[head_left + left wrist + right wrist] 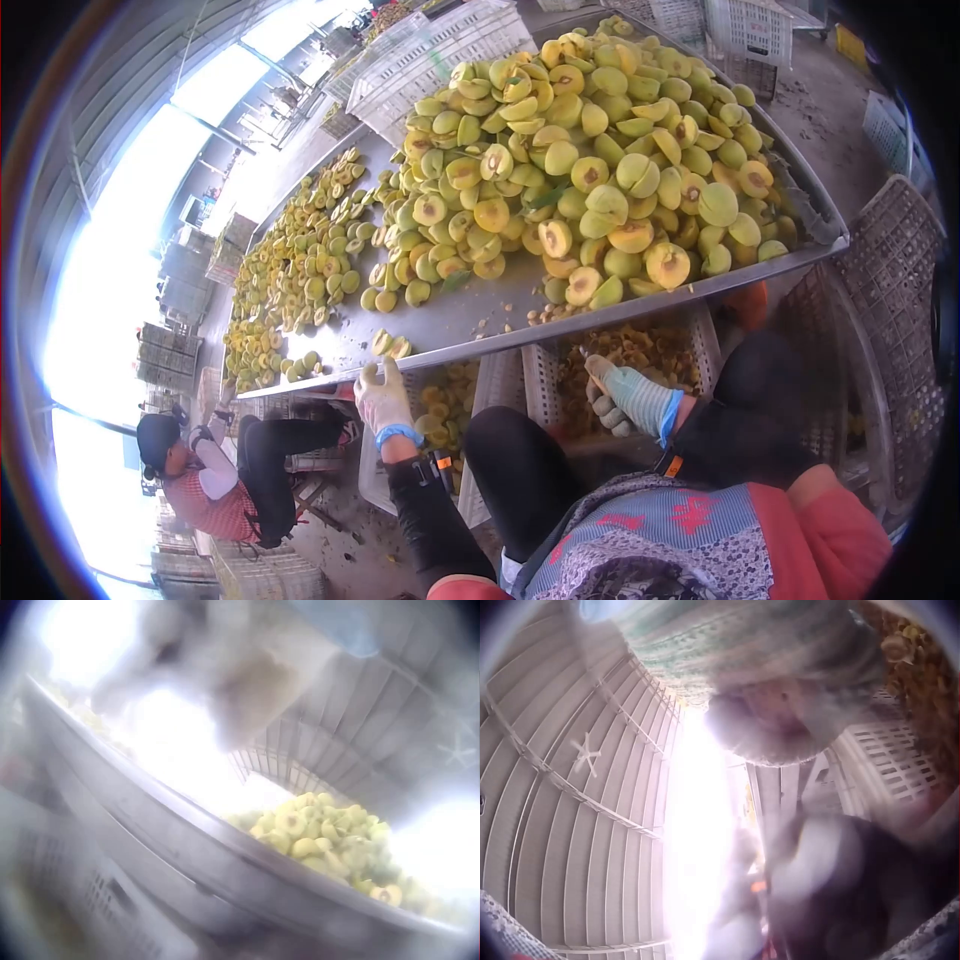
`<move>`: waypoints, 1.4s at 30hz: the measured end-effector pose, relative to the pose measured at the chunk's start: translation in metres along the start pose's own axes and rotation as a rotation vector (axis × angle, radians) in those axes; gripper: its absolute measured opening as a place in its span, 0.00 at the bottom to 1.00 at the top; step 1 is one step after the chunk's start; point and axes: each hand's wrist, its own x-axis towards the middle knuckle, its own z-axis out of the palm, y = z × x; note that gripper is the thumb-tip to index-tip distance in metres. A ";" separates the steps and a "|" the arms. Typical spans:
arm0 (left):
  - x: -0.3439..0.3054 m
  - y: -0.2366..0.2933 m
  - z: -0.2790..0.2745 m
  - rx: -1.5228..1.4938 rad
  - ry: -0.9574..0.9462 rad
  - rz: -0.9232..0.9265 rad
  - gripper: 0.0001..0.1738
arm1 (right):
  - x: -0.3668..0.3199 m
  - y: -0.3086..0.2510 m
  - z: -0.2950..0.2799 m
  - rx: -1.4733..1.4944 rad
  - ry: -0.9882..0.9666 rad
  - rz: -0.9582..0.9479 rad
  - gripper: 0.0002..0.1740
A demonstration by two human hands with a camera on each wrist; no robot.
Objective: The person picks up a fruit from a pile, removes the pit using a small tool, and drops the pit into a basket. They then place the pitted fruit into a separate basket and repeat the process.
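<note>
My left hand (385,400), in a pale glove, is at the front rim of the metal table (455,350). Its fingers and thumb are spread beside a couple of loose fruit halves (391,345); the left wrist view shows this hand blurred. In a striped glove, my right hand (630,395) curls its fingers round a small tool with a thin metal tip (584,351), over a crate of brownish fruit scraps (640,350). The tool's handle is hidden in the glove. A big heap of halved yellow-green stone fruit (600,170) covers much of the tabletop.
Smaller fruit pieces (310,250) spread along the table's left side. Under the front rim stands a crate with fruit pieces (445,400), between my left arm and knee. Another person (215,470) sits at left. Stacked plastic crates (440,65) stand behind the table.
</note>
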 end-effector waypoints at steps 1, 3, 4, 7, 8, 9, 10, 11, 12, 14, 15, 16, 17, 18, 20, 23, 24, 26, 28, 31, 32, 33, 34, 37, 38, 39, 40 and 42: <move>0.020 -0.004 0.005 0.022 -0.066 -0.013 0.36 | 0.004 -0.001 0.002 -0.007 0.022 0.006 0.28; 0.051 0.000 0.022 0.065 -0.108 -0.096 0.39 | 0.005 -0.001 0.006 -0.017 0.048 0.000 0.27; 0.071 0.003 0.033 0.074 -0.117 -0.128 0.41 | 0.006 -0.003 0.008 -0.023 0.061 -0.023 0.27; 0.118 0.002 0.073 0.180 -0.338 -0.304 0.42 | 0.013 -0.003 0.008 -0.093 0.056 -0.020 0.26; 0.127 -0.003 0.089 0.282 -0.465 -0.207 0.36 | 0.014 -0.003 0.010 -0.130 0.079 -0.014 0.27; 0.124 0.001 0.097 0.311 -0.473 -0.098 0.32 | 0.018 -0.003 0.011 -0.183 0.081 -0.045 0.27; 0.111 0.009 0.095 0.304 -0.432 0.023 0.29 | 0.021 -0.001 0.011 -0.234 0.087 -0.068 0.27; 0.106 0.015 0.108 0.323 -0.421 0.111 0.27 | 0.023 -0.001 0.012 -0.283 0.095 -0.087 0.27; 0.086 0.037 0.097 0.365 -0.380 0.217 0.25 | 0.023 -0.002 0.013 -0.331 0.090 -0.111 0.27; 0.063 0.067 0.085 0.137 -0.477 0.295 0.26 | 0.022 -0.003 0.017 -0.419 0.084 -0.160 0.27; 0.057 0.075 0.088 0.028 -0.572 0.336 0.27 | 0.021 -0.004 0.016 -0.440 0.068 -0.182 0.27; 0.050 0.084 0.091 -0.216 -0.633 0.327 0.29 | 0.019 -0.005 0.015 -0.459 0.054 -0.202 0.26; 0.042 0.093 0.093 -0.461 -0.691 0.314 0.32 | 0.016 -0.004 0.013 -0.477 0.042 -0.221 0.26; 0.033 0.102 0.095 -0.563 -0.591 0.406 0.34 | 0.023 0.002 0.006 -0.525 0.069 -0.400 0.24; 0.014 0.119 0.094 -0.760 -0.385 0.584 0.39 | 0.051 0.018 -0.012 -0.615 0.127 -0.757 0.22; -0.031 0.154 0.045 -0.747 -0.472 0.739 0.44 | 0.055 0.006 -0.012 -0.438 0.219 -1.091 0.18; -0.050 0.164 0.025 -0.702 -0.516 0.822 0.43 | 0.041 -0.006 -0.005 -0.373 0.223 -0.981 0.18; -0.082 0.179 -0.010 -0.606 -0.600 0.987 0.42 | -0.002 -0.035 0.009 -0.243 0.226 -0.763 0.20; -0.099 0.184 -0.022 -0.687 -0.644 1.073 0.43 | -0.007 -0.040 0.007 -0.134 0.177 -0.664 0.21; -0.107 0.179 -0.007 -1.142 -0.843 0.918 0.44 | 0.010 -0.031 -0.005 0.071 0.055 -0.687 0.19; -0.114 0.175 0.000 -1.345 -0.942 0.780 0.45 | -0.026 -0.044 0.004 0.096 0.006 -0.477 0.17; -0.125 0.174 0.003 -1.653 -1.098 0.523 0.43 | -0.008 -0.034 0.002 0.171 -0.020 -0.532 0.17; -0.140 0.185 -0.002 -1.739 -1.034 0.349 0.35 | -0.005 -0.031 0.006 0.170 -0.018 -0.600 0.17; -0.161 0.201 0.001 -1.353 -0.535 0.373 0.31 | 0.027 -0.018 -0.001 -0.095 0.113 -0.901 0.23; -0.159 0.204 0.004 -1.716 -0.723 -0.063 0.35 | 0.026 -0.017 -0.004 -0.212 0.132 -0.913 0.24; -0.152 0.203 0.014 -1.778 -0.746 -0.114 0.40 | 0.029 -0.013 -0.006 -0.255 0.171 -0.949 0.23; -0.147 0.198 0.018 -1.789 -0.776 -0.137 0.39 | 0.035 -0.011 -0.009 -0.302 0.206 -0.989 0.23; -0.139 0.195 0.016 -1.808 -0.833 -0.175 0.38 | 0.026 -0.014 -0.006 -0.453 0.242 -1.045 0.23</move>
